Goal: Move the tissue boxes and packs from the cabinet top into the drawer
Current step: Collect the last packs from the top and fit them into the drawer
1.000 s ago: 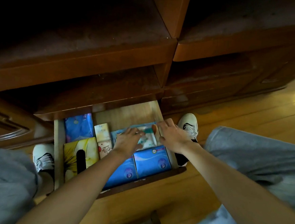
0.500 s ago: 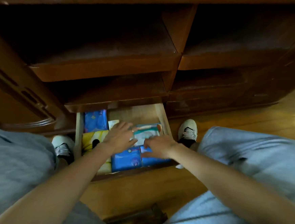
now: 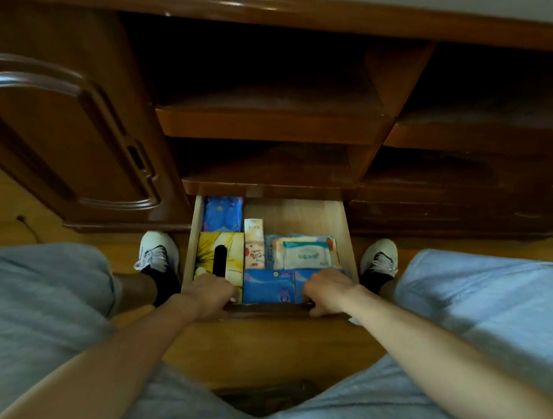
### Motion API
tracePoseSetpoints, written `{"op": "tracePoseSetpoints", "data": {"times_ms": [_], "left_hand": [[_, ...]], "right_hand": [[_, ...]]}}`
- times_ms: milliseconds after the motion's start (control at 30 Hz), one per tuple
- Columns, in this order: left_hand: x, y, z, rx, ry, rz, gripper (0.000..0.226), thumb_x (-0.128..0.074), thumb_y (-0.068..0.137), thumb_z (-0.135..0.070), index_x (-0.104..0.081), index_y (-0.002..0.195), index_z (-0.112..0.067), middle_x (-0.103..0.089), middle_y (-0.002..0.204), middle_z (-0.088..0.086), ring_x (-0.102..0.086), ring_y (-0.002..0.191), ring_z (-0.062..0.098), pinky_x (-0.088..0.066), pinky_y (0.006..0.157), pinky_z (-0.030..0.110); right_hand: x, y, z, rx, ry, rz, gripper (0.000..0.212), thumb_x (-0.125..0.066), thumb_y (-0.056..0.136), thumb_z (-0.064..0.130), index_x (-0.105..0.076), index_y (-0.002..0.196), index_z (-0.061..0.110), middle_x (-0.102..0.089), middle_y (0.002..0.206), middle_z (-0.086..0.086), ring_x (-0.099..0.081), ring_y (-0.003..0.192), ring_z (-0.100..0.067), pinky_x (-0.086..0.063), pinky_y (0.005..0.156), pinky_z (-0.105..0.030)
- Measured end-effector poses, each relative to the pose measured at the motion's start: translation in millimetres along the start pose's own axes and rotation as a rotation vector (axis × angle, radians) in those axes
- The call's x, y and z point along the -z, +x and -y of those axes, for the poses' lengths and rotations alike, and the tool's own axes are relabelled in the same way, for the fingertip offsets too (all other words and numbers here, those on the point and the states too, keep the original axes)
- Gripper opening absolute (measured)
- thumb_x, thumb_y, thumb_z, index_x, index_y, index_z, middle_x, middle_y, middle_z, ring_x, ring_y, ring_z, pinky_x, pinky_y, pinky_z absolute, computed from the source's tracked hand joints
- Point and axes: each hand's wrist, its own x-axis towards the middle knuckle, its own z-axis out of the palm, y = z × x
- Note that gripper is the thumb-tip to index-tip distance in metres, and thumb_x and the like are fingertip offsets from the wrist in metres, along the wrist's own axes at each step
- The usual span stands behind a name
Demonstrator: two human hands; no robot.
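Observation:
The open wooden drawer [image 3: 346, 234] sits low in the cabinet and holds several tissue items. A yellow tissue box [image 3: 232, 255] lies at the left, with a blue patterned pack [image 3: 222, 214] behind it. A slim cream pack [image 3: 254, 244] stands in the middle. A white wet-wipe pack [image 3: 304, 254] lies at the right, above two blue packs [image 3: 267, 284]. My left hand [image 3: 207, 294] grips the drawer's front edge [image 3: 270, 311] at its left end. My right hand [image 3: 326, 291] grips the same edge at its right end, fingers curled over it.
Dark empty shelves [image 3: 268, 122] rise above the drawer. A carved cabinet door [image 3: 59, 132] stands at the left. My knees in grey shorts and white shoes [image 3: 157, 253] flank the drawer on the wooden floor [image 3: 257, 350]. A cable [image 3: 27, 226] lies at the left.
Both hands have pulled back off the packs inside the drawer and now hold its front edge. The view has tilted up, showing more of the cabinet.

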Motion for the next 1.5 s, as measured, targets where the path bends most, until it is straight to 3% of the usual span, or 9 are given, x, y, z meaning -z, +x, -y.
{"op": "tracePoseSetpoints", "data": {"times_ms": [600,767,867,967,1033,1100,1267,1400,1500], "left_hand": [[22,63,53,0.172,0.036,-0.306,0.030,-0.061,0.094,-0.036,-0.066,0.123,-0.030,-0.070,0.113,-0.003,-0.066,0.103,0.022,-0.054,0.080,0.037],[24,82,60,0.354,-0.162,-0.602,0.032,-0.068,0.091,-0.025,-0.066,0.124,-0.021,-0.064,0.118,0.004,-0.057,0.113,0.025,-0.053,0.087,0.040],[23,88,43,0.642,-0.511,-0.929,0.023,-0.070,0.086,-0.022,-0.062,0.107,-0.015,-0.062,0.104,0.006,-0.058,0.099,0.026,-0.049,0.074,0.032],[25,104,33,0.896,-1.314,-0.750,0.025,-0.066,0.094,-0.032,-0.053,0.105,-0.014,-0.060,0.091,0.000,-0.063,0.093,0.025,-0.038,0.057,0.024],[25,116,36,0.932,-1.536,-0.667,0.029,-0.065,0.095,-0.026,-0.048,0.113,-0.011,-0.058,0.088,-0.002,-0.063,0.094,0.026,-0.040,0.061,0.027],[27,123,43,0.924,-1.535,-0.631,0.033,-0.066,0.093,-0.021,-0.046,0.117,-0.012,-0.058,0.092,0.000,-0.062,0.094,0.025,-0.044,0.066,0.029],[40,142,75,0.761,-1.419,-0.545,0.051,-0.068,0.091,-0.023,-0.042,0.136,-0.017,-0.052,0.126,0.001,-0.055,0.105,0.018,-0.046,0.082,0.030],[47,155,100,0.676,-1.355,-0.536,0.054,-0.068,0.090,-0.022,-0.043,0.137,-0.015,-0.046,0.132,0.004,-0.053,0.093,0.011,-0.045,0.075,0.025],[46,153,103,0.684,-1.321,-0.491,0.050,-0.066,0.088,-0.026,-0.046,0.134,-0.020,-0.049,0.134,0.006,-0.055,0.111,0.024,-0.049,0.099,0.043]], "right_hand": [[17,63,-67,-0.092,-0.028,-0.349,0.024,-0.060,0.097,0.042,-0.071,0.115,0.030,-0.073,0.101,0.004,-0.069,0.092,-0.019,-0.049,0.069,-0.032],[5,76,-70,-0.348,0.167,-0.749,0.025,-0.067,0.093,0.037,-0.066,0.115,0.025,-0.069,0.109,0.005,-0.063,0.105,-0.016,-0.049,0.066,-0.024],[-4,84,-47,-0.734,0.720,-0.985,0.020,-0.061,0.094,0.040,-0.055,0.101,0.023,-0.056,0.092,0.009,-0.055,0.087,-0.012,-0.036,0.055,-0.016],[-4,103,-43,-0.844,1.330,-0.703,0.034,-0.050,0.098,0.054,-0.056,0.087,0.022,-0.060,0.079,0.005,-0.061,0.077,-0.019,-0.049,0.060,-0.032],[-1,111,-49,-0.786,1.394,-0.676,0.041,-0.050,0.097,0.048,-0.056,0.070,0.019,-0.064,0.078,-0.004,-0.066,0.083,-0.028,-0.056,0.076,-0.045],[-1,117,-55,-0.740,1.336,-0.693,0.041,-0.052,0.098,0.045,-0.058,0.072,0.014,-0.065,0.086,-0.009,-0.066,0.090,-0.033,-0.055,0.086,-0.050],[14,137,-86,-0.632,1.190,-0.624,0.042,-0.060,0.099,0.036,-0.056,0.133,0.010,-0.059,0.133,-0.009,-0.054,0.126,-0.027,-0.047,0.104,-0.043],[28,156,-107,-0.637,1.210,-0.545,0.051,-0.064,0.097,0.029,-0.046,0.140,0.009,-0.048,0.144,-0.011,-0.044,0.137,-0.031,-0.039,0.109,-0.042],[24,152,-107,-0.607,1.227,-0.487,0.058,-0.066,0.095,0.027,-0.037,0.143,0.013,-0.044,0.147,-0.010,-0.043,0.138,-0.031,-0.040,0.109,-0.044]]}}
